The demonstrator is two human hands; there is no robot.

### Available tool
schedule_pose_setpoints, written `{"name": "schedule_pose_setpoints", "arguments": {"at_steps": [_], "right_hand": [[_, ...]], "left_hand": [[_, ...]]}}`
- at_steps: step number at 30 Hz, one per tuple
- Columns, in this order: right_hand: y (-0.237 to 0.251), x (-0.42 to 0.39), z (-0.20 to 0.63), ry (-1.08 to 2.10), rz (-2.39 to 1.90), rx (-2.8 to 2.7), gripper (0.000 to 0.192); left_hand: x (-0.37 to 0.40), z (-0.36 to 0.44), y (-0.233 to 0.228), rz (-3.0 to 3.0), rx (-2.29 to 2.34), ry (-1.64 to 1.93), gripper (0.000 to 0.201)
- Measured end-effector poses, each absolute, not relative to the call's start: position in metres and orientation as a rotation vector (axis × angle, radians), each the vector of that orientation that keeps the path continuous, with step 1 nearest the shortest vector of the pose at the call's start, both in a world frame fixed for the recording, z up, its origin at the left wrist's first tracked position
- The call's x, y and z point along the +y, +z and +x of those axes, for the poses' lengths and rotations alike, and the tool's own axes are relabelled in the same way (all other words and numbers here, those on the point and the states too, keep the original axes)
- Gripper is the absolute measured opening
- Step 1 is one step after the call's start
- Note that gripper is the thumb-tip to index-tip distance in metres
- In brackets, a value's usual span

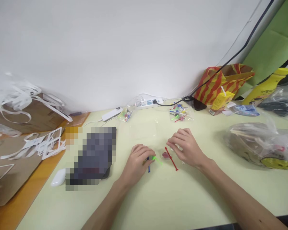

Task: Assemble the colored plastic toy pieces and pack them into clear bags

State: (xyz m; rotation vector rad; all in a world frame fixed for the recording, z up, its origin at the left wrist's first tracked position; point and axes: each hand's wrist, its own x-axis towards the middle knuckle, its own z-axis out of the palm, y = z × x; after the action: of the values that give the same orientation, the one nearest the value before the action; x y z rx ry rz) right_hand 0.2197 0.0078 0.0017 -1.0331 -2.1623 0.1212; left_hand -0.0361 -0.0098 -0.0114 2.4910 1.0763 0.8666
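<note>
My left hand (139,161) is low over the pale table, its thumb and index finger closed at a small bright green plastic piece (154,158). A thin blue plastic stick (149,168) lies partly under those fingers. To the right, my right hand (186,147) has its fingers curled and thumb drawn in; whatever is between them is too small to make out. Between the hands lies a red arrow-shaped plastic stick (171,158), apart from both. Beside it is a small clear round piece with a pinkish-red centre (165,155).
Small clear bags of coloured pieces (181,112) lie near a power strip (148,103). A pixelated dark object (93,156) and white case (59,177) are left. A plastic-wrapped package (261,145), juice carton (221,103) and striped bag (207,86) stand right.
</note>
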Motion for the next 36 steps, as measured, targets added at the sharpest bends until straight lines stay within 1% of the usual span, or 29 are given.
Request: {"name": "schedule_pose_setpoints", "arguments": {"at_steps": [3,6,16,23,25,28,36], "right_hand": [[0.004,0.006,0.218,0.221,-1.019,-2.368,0.024],[0.006,0.005,0.215,0.293,-1.016,-2.469,0.023],[0.003,0.003,0.212,0.34,-1.034,-2.543,0.025],[0.003,0.004,0.211,0.344,-1.057,-2.552,0.026],[0.003,0.004,0.211,0.339,-1.058,-2.552,0.026],[0.003,0.004,0.211,0.344,-1.057,-2.556,0.025],[0.003,0.004,0.211,0.388,-1.065,-2.541,0.028]], "left_hand": [[-0.011,-0.034,-0.014,2.485,1.071,0.822,0.017],[-0.012,-0.033,-0.014,2.472,1.056,0.794,0.024],[-0.014,-0.03,-0.011,2.419,1.04,0.705,0.033],[-0.019,-0.028,-0.004,2.488,1.011,0.576,0.056],[-0.019,-0.027,-0.003,2.52,1.047,0.603,0.05],[-0.017,-0.027,-0.006,2.564,1.137,0.676,0.033],[-0.012,-0.031,-0.017,2.59,1.174,0.79,0.011]]}}
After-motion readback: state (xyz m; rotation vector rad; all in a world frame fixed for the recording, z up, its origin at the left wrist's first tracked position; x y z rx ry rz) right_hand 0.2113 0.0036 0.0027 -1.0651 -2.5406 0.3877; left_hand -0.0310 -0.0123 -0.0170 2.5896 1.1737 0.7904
